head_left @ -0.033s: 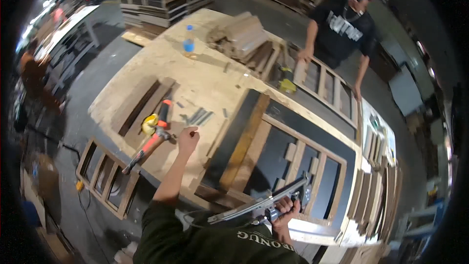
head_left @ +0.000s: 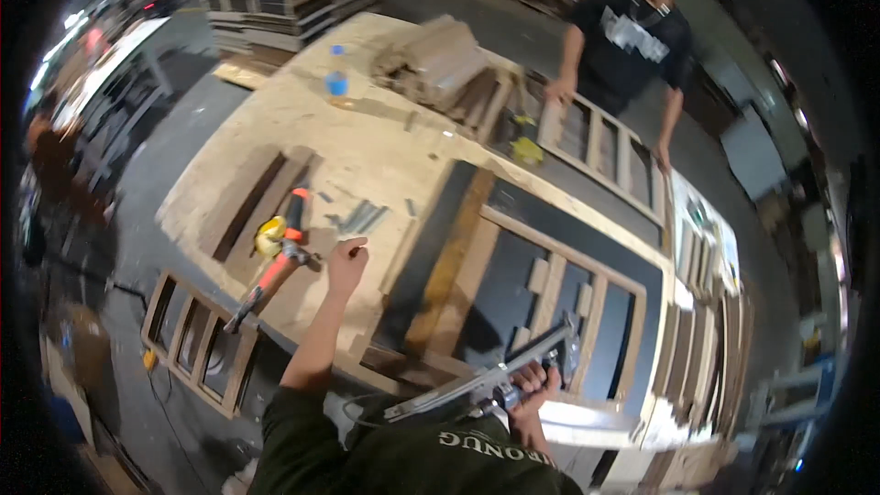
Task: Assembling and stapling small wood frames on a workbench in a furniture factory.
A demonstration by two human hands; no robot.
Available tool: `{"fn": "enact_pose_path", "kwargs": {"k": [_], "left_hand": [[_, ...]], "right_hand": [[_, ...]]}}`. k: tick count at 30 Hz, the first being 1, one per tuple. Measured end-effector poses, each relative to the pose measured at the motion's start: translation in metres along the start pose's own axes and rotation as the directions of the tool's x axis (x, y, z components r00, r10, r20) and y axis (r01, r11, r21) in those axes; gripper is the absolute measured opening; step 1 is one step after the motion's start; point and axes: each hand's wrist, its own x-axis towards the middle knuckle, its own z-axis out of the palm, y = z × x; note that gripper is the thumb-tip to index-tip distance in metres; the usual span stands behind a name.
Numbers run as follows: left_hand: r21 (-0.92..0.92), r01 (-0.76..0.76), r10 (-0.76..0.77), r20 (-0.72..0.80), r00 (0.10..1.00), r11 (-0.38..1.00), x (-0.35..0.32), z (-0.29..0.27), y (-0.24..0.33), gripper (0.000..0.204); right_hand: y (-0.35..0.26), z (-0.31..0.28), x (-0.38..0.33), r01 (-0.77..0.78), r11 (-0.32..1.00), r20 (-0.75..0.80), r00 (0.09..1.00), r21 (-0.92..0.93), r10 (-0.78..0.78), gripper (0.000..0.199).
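My right hand (head_left: 530, 390) is wrapped round the grip of a pneumatic nail gun (head_left: 440, 398); its long metal magazine lies slantwise over the near edge of a wooden frame (head_left: 552, 298). That slatted frame rests on a black panel (head_left: 495, 289), with small wood blocks beside its slats. My left hand (head_left: 347, 266) is raised over the bench with its fingers curled closed; what they hold, if anything, is hidden. Just beyond it lie several grey fastener strips (head_left: 364, 218). To its left are an orange-handled hammer (head_left: 272, 270) and a yellow tool that looks like a tape measure (head_left: 269, 235).
Long wood pieces (head_left: 246, 206) lie at the bench's left. A blue-labelled bottle (head_left: 336, 84) and a wood stack (head_left: 435, 60) stand farther back. Across the bench a co-worker (head_left: 628, 46) handles another frame (head_left: 605, 151). A slatted frame (head_left: 183, 353) leans below left; planks (head_left: 697, 362) are piled right.
The view has shifted slightly, so the bench sits a little farther left. Both my hands keep nearly the same pose, the right one still round the nail gun.
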Motion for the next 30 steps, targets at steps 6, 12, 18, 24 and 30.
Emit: {"fn": "enact_pose_path", "kwargs": {"k": [6,12,18,24,30], "left_hand": [[-0.372,0.401,-0.085,0.636,0.767,0.837,-0.049,0.011,0.184,0.021],[-0.320,0.020,0.276,0.846,0.457,0.947,-0.099,0.044,0.284,0.015],[-0.318,-0.393,0.418,0.886,0.202,0.863,-0.130,0.086,0.330,0.016],[-0.275,-0.523,0.383,0.917,0.109,0.807,-0.145,0.123,0.347,0.015],[-0.345,-0.480,0.422,0.905,0.058,0.807,-0.156,0.152,0.355,0.014]], "right_hand": [[0.010,0.015,0.014,-0.110,0.993,0.146,0.984,0.036,0.103,0.032],[0.021,0.031,0.006,-0.077,0.995,0.270,0.961,0.060,0.058,0.032],[0.007,0.019,-0.009,0.116,0.959,0.295,0.936,0.259,-0.193,0.031],[-0.016,0.012,-0.012,0.187,0.852,0.297,0.883,0.490,-0.364,0.031],[-0.027,0.015,-0.012,0.109,0.836,0.313,0.895,0.537,-0.318,0.030]]}}
